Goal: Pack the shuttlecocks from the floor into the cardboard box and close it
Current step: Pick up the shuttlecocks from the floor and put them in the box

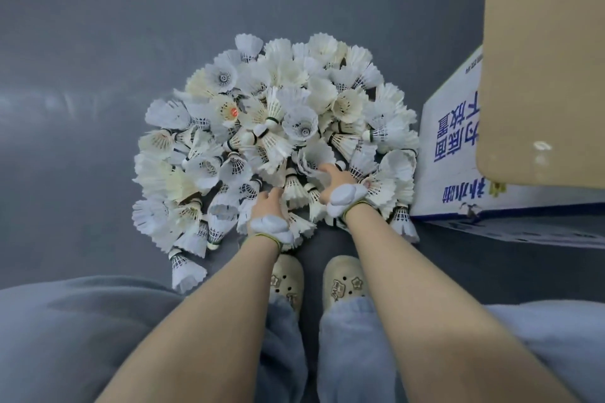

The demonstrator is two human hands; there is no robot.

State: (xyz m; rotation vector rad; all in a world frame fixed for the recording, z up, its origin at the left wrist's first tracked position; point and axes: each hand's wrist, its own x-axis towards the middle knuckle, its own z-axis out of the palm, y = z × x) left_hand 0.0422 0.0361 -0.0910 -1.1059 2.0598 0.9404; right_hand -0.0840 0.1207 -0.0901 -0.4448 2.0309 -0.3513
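Note:
A round heap of several white feather shuttlecocks (275, 127) lies on the grey floor in front of me. The cardboard box (448, 154), white with blue print, stands to the right of the heap, touching its edge; a brown flap (543, 59) stands up at the top right. My left hand (266, 208) reaches into the heap's near edge, its fingers hidden among the shuttlecocks. My right hand (337, 181) is a little further in, fingers curled round the feathers of one shuttlecock (311, 163). Both hands wear white covers over their backs.
My two feet in cream clogs (314, 281) stand just behind the heap, between my arms. My knees in grey trousers fill the lower corners. Bare grey floor (98, 59) stretches to the left and beyond the heap.

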